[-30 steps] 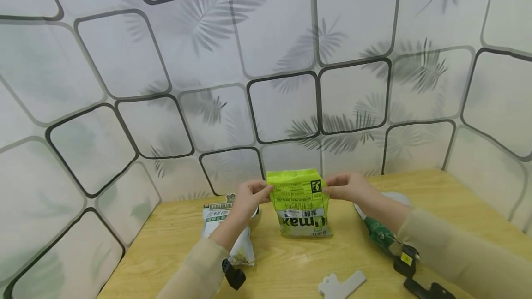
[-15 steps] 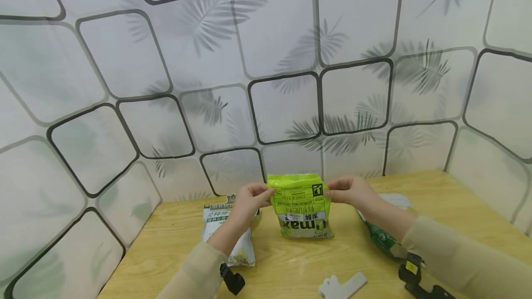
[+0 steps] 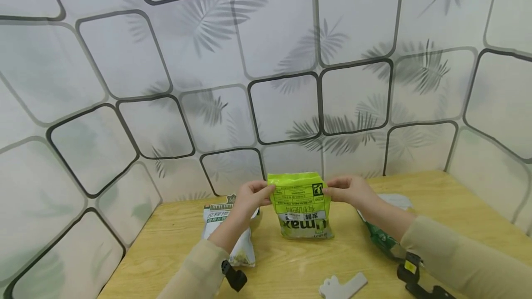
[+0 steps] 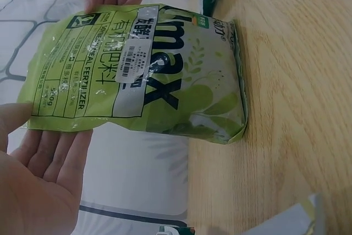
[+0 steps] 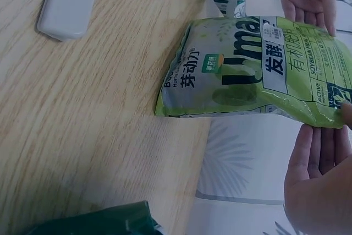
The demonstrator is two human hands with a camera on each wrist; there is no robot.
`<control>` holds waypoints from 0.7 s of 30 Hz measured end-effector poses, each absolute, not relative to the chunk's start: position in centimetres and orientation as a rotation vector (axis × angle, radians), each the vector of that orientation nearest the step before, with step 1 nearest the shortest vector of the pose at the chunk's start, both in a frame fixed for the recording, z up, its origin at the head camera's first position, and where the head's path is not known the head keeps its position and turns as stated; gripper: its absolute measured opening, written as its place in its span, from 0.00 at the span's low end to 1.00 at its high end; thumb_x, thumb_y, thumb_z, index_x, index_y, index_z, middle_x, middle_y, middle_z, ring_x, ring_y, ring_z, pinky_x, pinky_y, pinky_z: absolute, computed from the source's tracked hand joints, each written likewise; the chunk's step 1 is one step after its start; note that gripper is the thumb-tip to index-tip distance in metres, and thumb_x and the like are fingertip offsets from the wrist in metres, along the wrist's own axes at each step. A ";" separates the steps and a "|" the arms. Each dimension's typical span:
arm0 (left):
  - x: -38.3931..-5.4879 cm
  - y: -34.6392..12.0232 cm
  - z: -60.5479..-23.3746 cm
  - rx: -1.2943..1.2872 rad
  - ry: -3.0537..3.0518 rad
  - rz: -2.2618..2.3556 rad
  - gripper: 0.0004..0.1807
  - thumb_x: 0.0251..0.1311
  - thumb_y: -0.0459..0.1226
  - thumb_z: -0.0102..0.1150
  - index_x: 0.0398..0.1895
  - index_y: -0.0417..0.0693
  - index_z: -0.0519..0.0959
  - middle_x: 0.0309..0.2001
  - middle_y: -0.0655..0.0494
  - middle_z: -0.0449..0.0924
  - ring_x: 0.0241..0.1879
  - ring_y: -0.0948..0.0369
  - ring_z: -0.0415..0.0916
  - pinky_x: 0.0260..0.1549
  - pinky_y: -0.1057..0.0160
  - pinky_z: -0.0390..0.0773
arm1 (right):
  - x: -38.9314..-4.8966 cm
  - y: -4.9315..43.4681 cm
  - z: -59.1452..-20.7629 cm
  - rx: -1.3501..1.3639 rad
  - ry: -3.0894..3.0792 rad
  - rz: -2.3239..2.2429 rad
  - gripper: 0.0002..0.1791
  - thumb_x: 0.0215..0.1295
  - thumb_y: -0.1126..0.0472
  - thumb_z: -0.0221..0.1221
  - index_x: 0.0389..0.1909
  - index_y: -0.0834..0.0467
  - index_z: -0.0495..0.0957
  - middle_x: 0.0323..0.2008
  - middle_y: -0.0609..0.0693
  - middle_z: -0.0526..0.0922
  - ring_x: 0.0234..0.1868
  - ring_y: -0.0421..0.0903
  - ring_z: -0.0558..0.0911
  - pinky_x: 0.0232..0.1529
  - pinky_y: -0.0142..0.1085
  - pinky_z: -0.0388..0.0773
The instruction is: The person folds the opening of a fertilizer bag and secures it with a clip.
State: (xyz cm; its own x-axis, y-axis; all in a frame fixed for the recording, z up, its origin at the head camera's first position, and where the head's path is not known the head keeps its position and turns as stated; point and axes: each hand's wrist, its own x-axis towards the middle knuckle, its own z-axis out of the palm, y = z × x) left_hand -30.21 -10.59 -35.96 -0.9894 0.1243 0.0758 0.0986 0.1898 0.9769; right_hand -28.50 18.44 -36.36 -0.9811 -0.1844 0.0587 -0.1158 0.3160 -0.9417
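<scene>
A bright green bag of soybean meal fertilizer point(image 3: 301, 204) stands on the wooden table point(image 3: 287, 271), its printing upside down in the head view. My left hand point(image 3: 249, 200) pinches its upper left edge, the thumb on the front and the other fingers behind. On the opposite upper edge, my right hand point(image 3: 349, 190) pinches the bag the same way. Both wrist views show the bag's lower end at the tabletop and its upper part slightly creased between the hands. A white sticker point(image 4: 133, 60) crosses the front print.
Left of the bag lies a white printed pouch point(image 3: 241, 248), partly behind my left forearm. A green and white pouch point(image 3: 380, 234) lies at the right, partly under my right forearm. Near the front is a pale, flat, handle-shaped object point(image 3: 342, 286). A patterned curtain point(image 3: 287, 110) rises behind the table.
The bag's top edge sits slightly lower than a second ago. My right forearm has shifted a little. Both hands keep their hold on the bag.
</scene>
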 end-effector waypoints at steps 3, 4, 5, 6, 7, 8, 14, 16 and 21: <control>-30.1 -10.5 -35.9 0.199 2.409 1.973 0.15 0.76 0.40 0.62 0.51 0.34 0.87 0.41 0.52 0.87 0.35 0.64 0.84 0.55 0.51 0.90 | -28.6 18.4 -36.4 -0.278 2.478 -1.798 0.21 0.76 0.56 0.64 0.58 0.69 0.82 0.52 0.56 0.90 0.53 0.55 0.89 0.70 0.66 0.74; -30.1 -10.4 -35.9 0.189 2.413 1.971 0.16 0.76 0.40 0.63 0.51 0.34 0.87 0.42 0.52 0.87 0.35 0.64 0.84 0.55 0.51 0.90 | -28.6 18.3 -36.4 -0.274 2.470 -1.807 0.21 0.76 0.56 0.64 0.57 0.69 0.82 0.51 0.55 0.91 0.53 0.56 0.89 0.70 0.67 0.73; -30.1 -10.4 -35.9 0.181 2.419 1.968 0.16 0.76 0.41 0.63 0.51 0.34 0.87 0.43 0.51 0.87 0.36 0.63 0.85 0.55 0.51 0.90 | -28.7 18.3 -36.4 -0.272 2.465 -1.813 0.20 0.77 0.56 0.63 0.57 0.69 0.83 0.51 0.54 0.91 0.53 0.56 0.89 0.71 0.67 0.72; -30.1 -10.3 -35.9 0.171 2.427 1.967 0.16 0.76 0.41 0.63 0.51 0.34 0.87 0.45 0.50 0.86 0.37 0.63 0.84 0.55 0.51 0.90 | -28.7 18.3 -36.4 -0.271 2.466 -1.815 0.20 0.77 0.56 0.63 0.57 0.69 0.83 0.51 0.53 0.91 0.53 0.55 0.90 0.71 0.68 0.71; -30.1 -10.3 -35.9 0.158 2.431 1.967 0.16 0.76 0.41 0.63 0.50 0.34 0.87 0.46 0.49 0.86 0.39 0.63 0.84 0.55 0.51 0.90 | -28.7 18.3 -36.4 -0.269 2.465 -1.818 0.20 0.77 0.56 0.63 0.56 0.69 0.83 0.51 0.53 0.91 0.53 0.56 0.90 0.72 0.69 0.70; -30.1 -10.2 -36.0 0.146 2.438 1.964 0.16 0.76 0.41 0.64 0.50 0.34 0.87 0.48 0.49 0.86 0.40 0.62 0.84 0.55 0.52 0.89 | -28.7 18.3 -36.4 -0.265 2.470 -1.818 0.20 0.77 0.56 0.63 0.56 0.69 0.83 0.51 0.54 0.91 0.53 0.55 0.89 0.72 0.69 0.70; -30.3 -10.0 -36.1 0.118 2.429 1.989 0.13 0.75 0.41 0.64 0.42 0.37 0.87 0.46 0.53 0.82 0.44 0.61 0.80 0.53 0.55 0.89 | -28.9 18.3 -36.3 -0.275 2.501 -1.812 0.19 0.76 0.57 0.65 0.55 0.69 0.84 0.55 0.58 0.89 0.53 0.54 0.88 0.72 0.71 0.67; -30.3 -10.0 -36.1 0.123 2.419 1.996 0.13 0.76 0.40 0.63 0.41 0.38 0.86 0.44 0.55 0.81 0.42 0.62 0.79 0.53 0.54 0.89 | -28.9 18.3 -36.3 -0.284 2.493 -1.819 0.18 0.76 0.57 0.64 0.55 0.68 0.84 0.52 0.54 0.91 0.52 0.53 0.88 0.72 0.71 0.68; -30.4 -10.0 -36.2 0.120 2.399 2.014 0.11 0.75 0.40 0.64 0.39 0.39 0.86 0.38 0.58 0.80 0.36 0.63 0.78 0.49 0.57 0.89 | -28.8 18.3 -36.3 -0.301 2.498 -1.822 0.16 0.76 0.58 0.64 0.54 0.66 0.85 0.45 0.44 0.91 0.48 0.45 0.87 0.68 0.64 0.75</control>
